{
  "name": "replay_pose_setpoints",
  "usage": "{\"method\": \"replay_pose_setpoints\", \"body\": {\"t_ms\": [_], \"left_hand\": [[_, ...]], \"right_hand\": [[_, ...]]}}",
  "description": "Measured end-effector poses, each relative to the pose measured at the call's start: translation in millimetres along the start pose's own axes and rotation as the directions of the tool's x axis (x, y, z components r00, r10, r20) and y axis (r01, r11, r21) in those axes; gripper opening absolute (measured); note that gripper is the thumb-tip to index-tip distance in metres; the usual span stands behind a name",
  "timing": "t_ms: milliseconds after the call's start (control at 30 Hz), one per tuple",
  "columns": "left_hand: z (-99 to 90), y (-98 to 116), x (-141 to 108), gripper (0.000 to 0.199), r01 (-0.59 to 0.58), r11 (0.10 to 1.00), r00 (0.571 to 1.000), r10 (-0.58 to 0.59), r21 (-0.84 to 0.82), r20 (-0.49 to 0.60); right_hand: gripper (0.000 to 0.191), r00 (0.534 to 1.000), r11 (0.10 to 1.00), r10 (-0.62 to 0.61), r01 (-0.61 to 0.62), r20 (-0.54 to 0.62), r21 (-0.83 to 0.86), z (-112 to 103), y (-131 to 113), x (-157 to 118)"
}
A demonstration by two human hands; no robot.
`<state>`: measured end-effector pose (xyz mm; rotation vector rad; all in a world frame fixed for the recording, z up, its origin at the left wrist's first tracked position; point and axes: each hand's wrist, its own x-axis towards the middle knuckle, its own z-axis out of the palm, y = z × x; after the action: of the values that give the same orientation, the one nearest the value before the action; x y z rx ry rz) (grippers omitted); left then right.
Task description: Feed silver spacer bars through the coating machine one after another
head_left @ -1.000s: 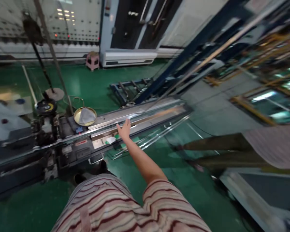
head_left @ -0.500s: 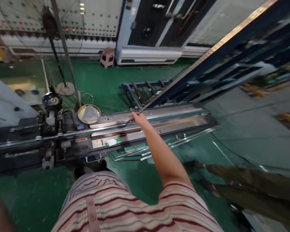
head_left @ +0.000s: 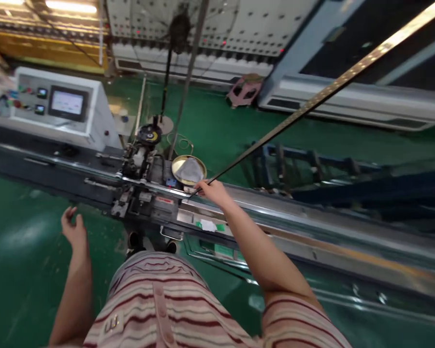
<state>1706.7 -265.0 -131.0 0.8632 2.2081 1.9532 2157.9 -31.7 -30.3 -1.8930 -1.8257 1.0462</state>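
My right hand [head_left: 213,192] is closed around the low end of a long thin metal strip [head_left: 328,92], which slants up to the upper right. This end is over the rail of a long machine bench [head_left: 246,199], beside a round yellow-rimmed dish [head_left: 205,169] with a grey cloth [head_left: 189,170] in it. My left hand [head_left: 74,229] hangs in the air at the bench's near side, holding nothing, fingers curved and apart. Left of the dish is a metal mechanism [head_left: 139,162] with a black and yellow wheel [head_left: 148,134].
A control panel with a lit screen [head_left: 68,102] stands at the back left. Behind the bench are a pink stool [head_left: 244,91], a blue metal frame [head_left: 300,154] and a thin upright pole [head_left: 188,77]. A white paper piece [head_left: 208,225] lies in the bench's tray.
My view has swung left, bringing in the control panel. My right hand has moved left along the bench with the strip's end, close to the dish. My left hand has come into full view.
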Motion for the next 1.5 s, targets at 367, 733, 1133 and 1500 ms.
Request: {"method": "replay_pose_setpoints", "body": {"t_ms": [367,733,1133,1500], "left_hand": [[-82.5,-54,25,0.05,0.078,0.995,0.995,-0.082,0.056,0.061],[-142.8,-116,93,0.046,0.205,0.977,0.979,-0.204,-0.051,0.026],[-182.4,-112,111,0.045,0.125,0.988,0.979,-0.108,-0.092,0.17],[-317.9,-13,-53,0.05,-0.016,1.0,0.999,0.017,-0.012,0.047]], "right_hand": [[0.035,0.985,0.985,-0.149,0.156,0.091,-0.074,148,-155,12],[0.033,0.978,0.981,-0.182,0.174,0.104,0.08,305,-294,37],[0.027,0.98,0.907,-0.161,0.099,0.12,0.41,246,-331,-80],[0.034,0.966,0.968,-0.133,0.078,0.224,0.237,229,-26,-291]]}}
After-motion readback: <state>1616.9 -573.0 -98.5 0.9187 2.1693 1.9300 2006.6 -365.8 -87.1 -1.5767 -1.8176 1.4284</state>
